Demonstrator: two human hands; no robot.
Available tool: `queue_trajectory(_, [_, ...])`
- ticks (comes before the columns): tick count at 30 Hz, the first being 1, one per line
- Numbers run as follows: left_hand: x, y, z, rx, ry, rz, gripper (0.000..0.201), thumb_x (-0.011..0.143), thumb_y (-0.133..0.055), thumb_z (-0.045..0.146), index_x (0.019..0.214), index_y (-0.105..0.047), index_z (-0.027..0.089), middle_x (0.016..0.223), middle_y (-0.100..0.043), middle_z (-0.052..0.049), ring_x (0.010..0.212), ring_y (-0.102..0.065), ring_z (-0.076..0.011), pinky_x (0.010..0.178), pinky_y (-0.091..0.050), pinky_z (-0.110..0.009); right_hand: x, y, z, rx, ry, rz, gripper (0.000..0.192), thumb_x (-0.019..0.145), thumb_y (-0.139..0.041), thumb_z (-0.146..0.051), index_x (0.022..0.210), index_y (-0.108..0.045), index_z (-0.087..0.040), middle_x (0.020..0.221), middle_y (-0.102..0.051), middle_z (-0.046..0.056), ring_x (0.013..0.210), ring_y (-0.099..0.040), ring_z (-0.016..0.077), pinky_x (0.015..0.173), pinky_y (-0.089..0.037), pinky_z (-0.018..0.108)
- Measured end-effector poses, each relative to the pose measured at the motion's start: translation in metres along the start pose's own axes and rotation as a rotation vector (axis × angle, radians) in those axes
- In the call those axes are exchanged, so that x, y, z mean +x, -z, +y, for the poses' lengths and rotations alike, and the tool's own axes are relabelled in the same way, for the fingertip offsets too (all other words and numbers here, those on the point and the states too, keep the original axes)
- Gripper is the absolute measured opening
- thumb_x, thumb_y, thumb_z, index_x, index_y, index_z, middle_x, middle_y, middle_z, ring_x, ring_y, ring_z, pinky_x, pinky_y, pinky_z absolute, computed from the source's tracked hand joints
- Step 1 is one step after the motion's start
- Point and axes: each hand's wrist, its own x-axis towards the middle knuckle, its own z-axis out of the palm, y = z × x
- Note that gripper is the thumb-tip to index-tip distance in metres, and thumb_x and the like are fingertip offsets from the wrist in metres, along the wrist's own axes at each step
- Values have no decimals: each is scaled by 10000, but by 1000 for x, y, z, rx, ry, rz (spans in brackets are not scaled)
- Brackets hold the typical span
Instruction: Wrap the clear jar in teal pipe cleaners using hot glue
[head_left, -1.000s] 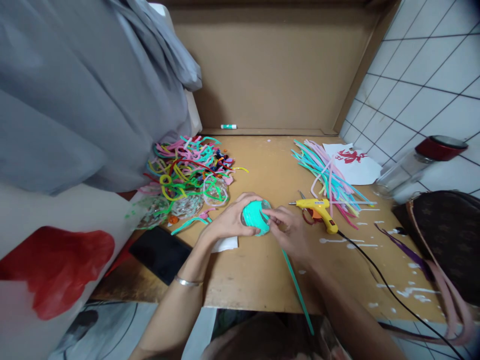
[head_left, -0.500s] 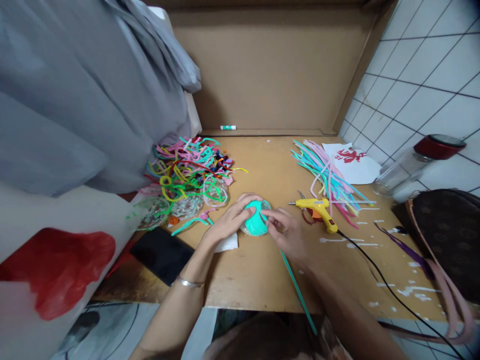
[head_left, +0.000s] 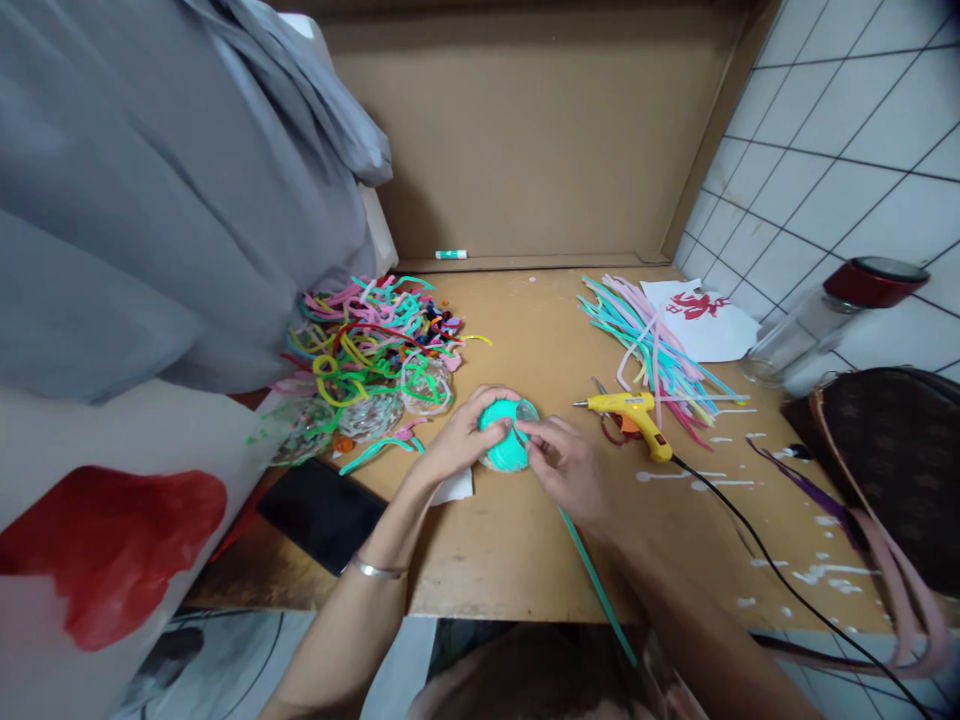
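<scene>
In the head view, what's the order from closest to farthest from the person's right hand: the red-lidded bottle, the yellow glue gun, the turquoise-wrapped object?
Measured from the right hand:
1. Turquoise-wrapped object: at its fingertips, between the two hands.
2. Yellow glue gun: just to its right, on the table.
3. Red-lidded bottle: far right, near the tiled wall.

Soft, muted indoor light under a wide-angle stretch.
A diffuse shadow darkens the brown panel (head_left: 540, 140) beside the grey cloth (head_left: 150, 180); a red patch (head_left: 142, 550) carries pale glints; wall tiles (head_left: 847, 150) stretch toward the right edge, the top right corner blackens, and the hands (head_left: 570, 472) look slightly soft.
</scene>
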Motion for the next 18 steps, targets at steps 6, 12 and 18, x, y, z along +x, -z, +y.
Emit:
queue_trajectory(6, [0,0,2,6,4,0,348,881,-533,353,1184,-586,191,1218,-575,-95,1142,-549,-239,1032,-443,-405,-1,0,-2,-88,53,14,296,860,-496,-137,1069,-684,-228,849,-669,38,754,-621,150,676,-501,270])
queue_trajectory(12, [-1,0,3,11,8,-21,357,894,-520,372,1190,-569,178,1225,-560,-108,1162,-542,-254,1042,-433,-418,0,1,-5,-115,70,21,287,872,-479,-135,1066,-681,-200,836,-670,48,737,-629,156,657,-503,276])
queue_trajectory(18, [-1,0,4,13,5,-26,366,899,-534,405,1190,-568,186,1217,-564,-103,1154,-546,-252,1045,-435,-414,1,1,-7,-130,93,28,296,871,-480,-137,1072,-676,-231,844,-675,41,744,-634,151,655,-512,267])
